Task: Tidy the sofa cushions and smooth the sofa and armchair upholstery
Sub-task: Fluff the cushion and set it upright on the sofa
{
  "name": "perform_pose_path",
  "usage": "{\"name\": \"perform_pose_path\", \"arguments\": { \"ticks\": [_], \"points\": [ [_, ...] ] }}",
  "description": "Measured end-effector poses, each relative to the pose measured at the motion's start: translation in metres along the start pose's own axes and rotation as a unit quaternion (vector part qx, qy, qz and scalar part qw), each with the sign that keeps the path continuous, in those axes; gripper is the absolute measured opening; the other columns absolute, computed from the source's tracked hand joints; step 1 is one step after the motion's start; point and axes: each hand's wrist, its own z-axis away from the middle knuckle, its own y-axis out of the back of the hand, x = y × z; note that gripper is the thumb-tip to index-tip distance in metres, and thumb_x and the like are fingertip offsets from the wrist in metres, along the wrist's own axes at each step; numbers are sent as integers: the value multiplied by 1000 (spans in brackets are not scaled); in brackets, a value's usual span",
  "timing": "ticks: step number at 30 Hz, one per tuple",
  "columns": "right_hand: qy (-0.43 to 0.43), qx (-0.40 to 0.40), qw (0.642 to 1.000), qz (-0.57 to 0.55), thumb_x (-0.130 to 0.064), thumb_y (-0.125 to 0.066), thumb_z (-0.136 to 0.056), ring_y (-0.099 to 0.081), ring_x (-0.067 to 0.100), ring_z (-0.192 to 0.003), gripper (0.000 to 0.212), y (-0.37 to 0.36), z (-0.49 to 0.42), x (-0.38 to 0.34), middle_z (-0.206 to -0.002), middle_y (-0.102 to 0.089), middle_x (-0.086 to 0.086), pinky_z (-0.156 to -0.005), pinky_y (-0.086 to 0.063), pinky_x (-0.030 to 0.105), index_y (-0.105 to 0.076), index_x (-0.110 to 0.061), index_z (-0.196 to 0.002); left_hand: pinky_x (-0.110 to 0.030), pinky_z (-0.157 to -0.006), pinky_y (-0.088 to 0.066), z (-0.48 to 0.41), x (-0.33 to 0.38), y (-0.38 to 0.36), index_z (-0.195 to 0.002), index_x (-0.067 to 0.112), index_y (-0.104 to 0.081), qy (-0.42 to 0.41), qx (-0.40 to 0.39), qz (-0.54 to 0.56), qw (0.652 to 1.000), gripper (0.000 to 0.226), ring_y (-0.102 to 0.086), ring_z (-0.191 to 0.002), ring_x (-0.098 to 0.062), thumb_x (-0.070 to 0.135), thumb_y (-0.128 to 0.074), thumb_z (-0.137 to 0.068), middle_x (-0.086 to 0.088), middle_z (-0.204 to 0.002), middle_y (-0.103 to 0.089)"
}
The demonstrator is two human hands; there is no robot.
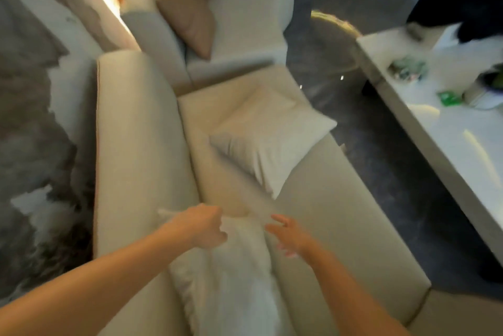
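Sofa [340, 226], cream, runs from the bottom edge up the middle, its backrest [130, 145] on the left and its front edge dropping to dark floor [381, 172] on the right. A white table [449, 145] stands across that strip of floor. One pillow [272, 137] lies flat mid-seat, bare seat around it. A nearer white pillow [231, 281] leans at the backrest. The left hand [204, 226] is closed in a fist gripping its top corner; the right hand [288, 235] hovers beside it, fingers spread.

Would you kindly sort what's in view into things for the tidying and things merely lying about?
For the job: sofa, cream cushion, white cushion, brown cushions, armchair.
Lying about: table, green packet, dark bag.
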Motion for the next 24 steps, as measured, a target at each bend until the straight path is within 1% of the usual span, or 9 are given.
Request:
{"name": "perform_pose_path", "arguments": {
  "ticks": [2,3,6,8,10,13,17,21,24],
  "points": [
    [47,71,996,-16,-24,-59,-94,-60,18,-80,53,31,-35,-24,-111,-66,11,-60,-46,20,-46,-17,-145,-25,-66,-49,-60,6,24,-103,16,-67,13,46,92,995,38,-66,-101,-28,44,-59,-79,-7,-105,-70],
    [61,108,992,-28,-23,-59,-94,-58,22,-88,53,43,-56,-35,-120,-64,14,-69,-46,25,-46,-16,-145,-26,-67,-51,-94,7,30,-102,14,-68,20,78,149,986,34,-68,-96,-28,39,-61,-80,-7,-96,-71],
    [51,192,972,-126,-24,-60,-94,-59,27,-86,55,62,-121,-51,-113,-63,17,-66,-50,35,-43,-24,-146,-36,-66,-57,-201,9,27,-104,6,-64,61,132,346,927,34,-71,-80,-34,33,-64,-85,-9,-73,-64],
    [39,214,962,-166,-30,-63,-93,-61,26,-91,66,57,-165,-50,-127,-59,16,-76,-54,43,-32,-34,-152,-42,-65,-60,-257,7,10,-123,6,-51,140,109,540,823,55,-67,-80,-33,36,-71,-81,-14,-101,-63],
    [37,238,958,-158,-43,-66,-89,-57,32,-117,82,46,-207,-39,-147,-45,8,-95,-51,53,-17,-43,-154,-49,-71,-59,-301,7,-11,-144,19,-27,177,72,675,713,89,-61,-95,-35,44,-77,-75,-14,-135,-49],
    [33,256,942,-213,-58,-69,-78,-41,35,-139,97,21,-255,-26,-160,-29,3,-109,-41,57,-4,-55,-150,-58,-80,-53,-346,4,-38,-150,36,6,143,33,757,636,118,-53,-119,-42,48,-80,-70,-6,-152,-34],
    [47,261,903,-339,-47,-76,-79,-41,27,-140,97,1,-277,-19,-161,-27,-8,-115,-38,51,-11,-57,-150,-62,-87,-50,-373,-3,-55,-149,34,-10,106,61,836,534,115,-56,-116,-36,23,-88,-65,-3,-146,-44],
    [21,241,887,-393,-34,-78,-82,-53,28,-126,90,-14,-261,-36,-153,-42,-2,-108,-45,51,-22,-51,-150,-50,-97,-50,-364,-7,-39,-144,25,-39,122,150,841,506,96,-60,-113,-29,10,-88,-63,-4,-136,-58],
    [0,190,856,-481,-21,-72,-88,-63,29,-108,73,-32,-242,-82,-131,-60,5,-94,-54,50,-34,-37,-147,-30,-88,-52,-339,-27,16,-115,19,-69,141,272,739,600,52,-67,-100,-25,14,-84,-65,-2,-103,-74]
  ]
}}
